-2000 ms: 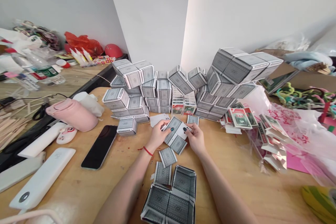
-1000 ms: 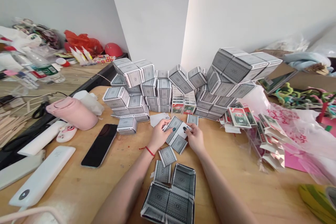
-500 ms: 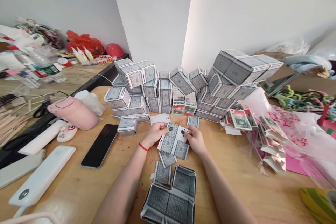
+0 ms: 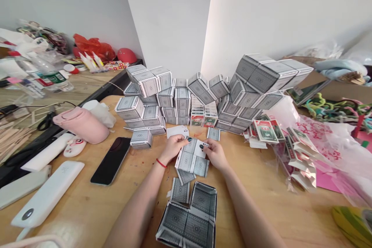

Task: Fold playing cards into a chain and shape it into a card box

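Pinching patterned cards (image 4: 188,155), boxy stacks (image 4: 200,87) behind

The grey-patterned rectangular paper playing cards (image 4: 187,155) look smooth, with a faint sheen; the open grey-patterned card-paper box (image 4: 197,229) looks smooth; the pale-brown wood-look tabletop (image 4: 267,172) is smooth, softly glossy; the flat black phone (image 4: 110,161), glassy; the pink cylindrical tumbler (image 4: 85,126), matt.

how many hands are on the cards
2: the left hand pinches the gray-backed cards at their upper left, the right hand at their upper right. No other hand shows.
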{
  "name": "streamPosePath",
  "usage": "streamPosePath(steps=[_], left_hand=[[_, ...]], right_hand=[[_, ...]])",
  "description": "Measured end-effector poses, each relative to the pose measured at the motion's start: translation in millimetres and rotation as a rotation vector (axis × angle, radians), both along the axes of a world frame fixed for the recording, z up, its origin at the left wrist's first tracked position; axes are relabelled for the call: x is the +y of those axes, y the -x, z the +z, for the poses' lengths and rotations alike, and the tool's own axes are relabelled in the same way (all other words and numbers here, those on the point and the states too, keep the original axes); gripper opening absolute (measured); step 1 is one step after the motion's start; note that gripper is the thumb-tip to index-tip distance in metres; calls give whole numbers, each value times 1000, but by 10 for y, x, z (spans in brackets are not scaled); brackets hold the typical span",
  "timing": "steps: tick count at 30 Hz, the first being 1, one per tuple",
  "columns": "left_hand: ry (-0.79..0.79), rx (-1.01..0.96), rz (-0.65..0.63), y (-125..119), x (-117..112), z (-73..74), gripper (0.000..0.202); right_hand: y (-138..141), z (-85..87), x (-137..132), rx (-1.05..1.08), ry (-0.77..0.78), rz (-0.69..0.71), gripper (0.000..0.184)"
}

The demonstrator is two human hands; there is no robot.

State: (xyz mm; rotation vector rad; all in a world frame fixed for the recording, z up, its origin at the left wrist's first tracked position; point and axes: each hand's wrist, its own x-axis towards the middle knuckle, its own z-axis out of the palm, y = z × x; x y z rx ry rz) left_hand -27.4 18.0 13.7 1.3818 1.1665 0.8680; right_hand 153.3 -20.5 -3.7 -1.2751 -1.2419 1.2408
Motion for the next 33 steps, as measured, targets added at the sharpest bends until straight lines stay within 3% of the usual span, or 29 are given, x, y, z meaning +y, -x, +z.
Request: streamPosePath(steps=[3, 10, 23, 33], left_hand=[[13, -22, 14, -6, -9, 7, 32], [354, -377, -124, 133, -23, 24, 30], [306, -264, -290, 229, 6, 78, 24], [307, -244, -313, 284, 43, 52, 25]], right_hand=[[-6, 11, 8, -26, -31, -20, 25], [-54, -19, 22, -13, -30, -56, 27], [-102, -23, 37, -37, -76, -16, 21], [-154, -5, 33, -56, 27, -14, 26]])
